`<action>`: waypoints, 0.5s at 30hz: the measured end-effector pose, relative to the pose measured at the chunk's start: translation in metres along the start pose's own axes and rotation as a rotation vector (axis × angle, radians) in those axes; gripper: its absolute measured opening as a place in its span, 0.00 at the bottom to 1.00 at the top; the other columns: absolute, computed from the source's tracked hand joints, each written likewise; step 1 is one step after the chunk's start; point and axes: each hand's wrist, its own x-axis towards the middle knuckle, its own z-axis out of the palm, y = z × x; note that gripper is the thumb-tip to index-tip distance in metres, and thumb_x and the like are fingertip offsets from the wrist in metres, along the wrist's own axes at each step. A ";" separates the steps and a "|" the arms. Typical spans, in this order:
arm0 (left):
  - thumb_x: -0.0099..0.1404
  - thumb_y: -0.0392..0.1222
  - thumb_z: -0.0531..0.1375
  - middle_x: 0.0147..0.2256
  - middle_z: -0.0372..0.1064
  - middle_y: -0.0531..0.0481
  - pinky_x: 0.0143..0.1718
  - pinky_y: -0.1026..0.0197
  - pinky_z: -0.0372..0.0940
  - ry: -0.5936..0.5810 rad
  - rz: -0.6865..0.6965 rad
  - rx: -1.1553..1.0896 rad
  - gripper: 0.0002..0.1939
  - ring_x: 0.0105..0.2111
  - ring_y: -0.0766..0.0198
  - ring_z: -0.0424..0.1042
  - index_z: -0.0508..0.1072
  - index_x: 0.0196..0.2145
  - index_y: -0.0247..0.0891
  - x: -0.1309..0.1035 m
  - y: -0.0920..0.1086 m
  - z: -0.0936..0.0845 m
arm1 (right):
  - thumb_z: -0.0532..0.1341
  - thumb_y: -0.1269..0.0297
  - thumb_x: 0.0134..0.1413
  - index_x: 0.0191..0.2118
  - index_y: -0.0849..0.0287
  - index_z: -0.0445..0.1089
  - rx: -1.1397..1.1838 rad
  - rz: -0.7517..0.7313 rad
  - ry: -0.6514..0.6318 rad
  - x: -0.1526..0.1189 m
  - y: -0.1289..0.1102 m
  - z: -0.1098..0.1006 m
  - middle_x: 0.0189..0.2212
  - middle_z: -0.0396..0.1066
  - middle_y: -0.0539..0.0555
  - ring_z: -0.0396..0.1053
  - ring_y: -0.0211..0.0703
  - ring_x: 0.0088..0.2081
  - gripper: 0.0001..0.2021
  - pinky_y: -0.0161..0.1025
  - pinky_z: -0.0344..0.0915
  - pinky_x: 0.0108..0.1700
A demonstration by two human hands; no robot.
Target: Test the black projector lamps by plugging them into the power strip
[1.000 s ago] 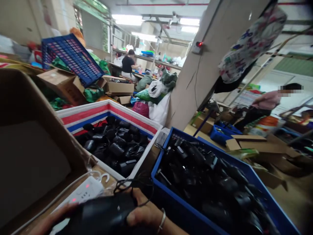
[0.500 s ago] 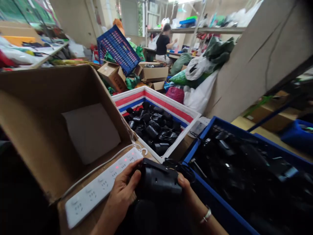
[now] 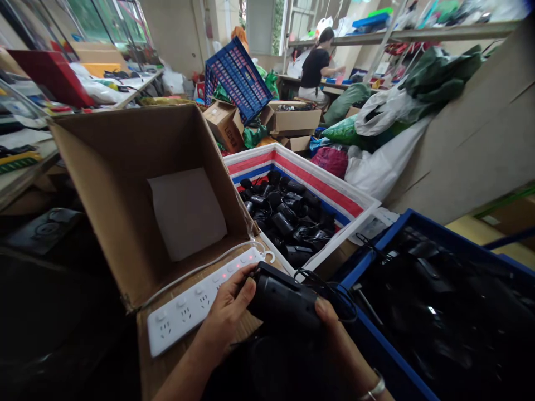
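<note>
Between both hands I hold a black plastic device [image 3: 286, 301] with a rounded body, small holes or marks on its side and a flat ledge along its top edge. My left hand [image 3: 229, 303] grips its left end, with thumb and fingers closed round the rim. On its right end my right hand [image 3: 332, 323] is closed, thumb at the edge and the other fingers hidden behind. A coiled black cable [image 3: 334, 289] lies just beyond the device. Under and left of it is a white power strip [image 3: 194, 306] with red lights, lying on cardboard.
An open cardboard box [image 3: 104, 184] with a pale sheet inside stands at left. Ahead, a striped lined white crate [image 3: 357, 223] holds many black devices. At right, a blue crate [image 3: 388, 345] is full of dark parts. A person [image 3: 315, 67] sits far back.
The view has swung left, so the surroundings shift to the right in the picture. Both hands keep their hold on the black device, which tilts slightly.
</note>
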 end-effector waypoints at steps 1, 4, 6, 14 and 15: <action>0.62 0.54 0.59 0.49 0.71 0.44 0.58 0.48 0.53 0.014 -0.001 0.015 0.21 0.53 0.49 0.64 0.72 0.47 0.40 0.001 0.000 0.000 | 0.63 0.42 0.45 0.35 0.59 0.74 0.051 0.048 -0.021 0.001 -0.001 0.003 0.33 0.74 0.54 0.70 0.45 0.38 0.23 0.36 0.69 0.38; 0.62 0.57 0.57 0.46 0.73 0.44 0.57 0.45 0.54 0.042 -0.013 0.090 0.21 0.51 0.48 0.66 0.74 0.45 0.39 0.002 0.001 0.001 | 0.58 0.38 0.48 0.34 0.60 0.73 0.229 0.273 -0.077 0.002 0.001 0.011 0.17 0.68 0.49 0.59 0.32 0.14 0.26 0.28 0.56 0.14; 0.61 0.57 0.58 0.45 0.73 0.44 0.57 0.44 0.53 0.051 -0.012 0.120 0.22 0.50 0.48 0.66 0.74 0.45 0.40 0.002 0.002 0.002 | 0.56 0.37 0.50 0.35 0.61 0.72 0.295 0.377 -0.107 0.002 0.005 0.014 0.12 0.63 0.47 0.53 0.29 0.09 0.28 0.26 0.49 0.10; 0.65 0.54 0.55 0.53 0.68 0.45 0.61 0.46 0.48 -0.013 -0.005 0.032 0.21 0.57 0.50 0.60 0.71 0.50 0.41 -0.002 0.004 0.001 | 0.52 0.37 0.52 0.24 0.64 0.70 0.312 0.415 -0.137 0.004 0.007 0.010 0.08 0.62 0.49 0.56 0.30 0.09 0.30 0.25 0.51 0.10; 0.65 0.53 0.56 0.53 0.68 0.46 0.61 0.47 0.48 -0.021 -0.002 0.036 0.21 0.57 0.51 0.60 0.71 0.50 0.41 -0.002 0.004 0.001 | 0.51 0.36 0.52 0.23 0.65 0.70 0.321 0.450 -0.138 0.005 0.007 0.008 0.09 0.62 0.51 0.57 0.31 0.09 0.32 0.25 0.52 0.10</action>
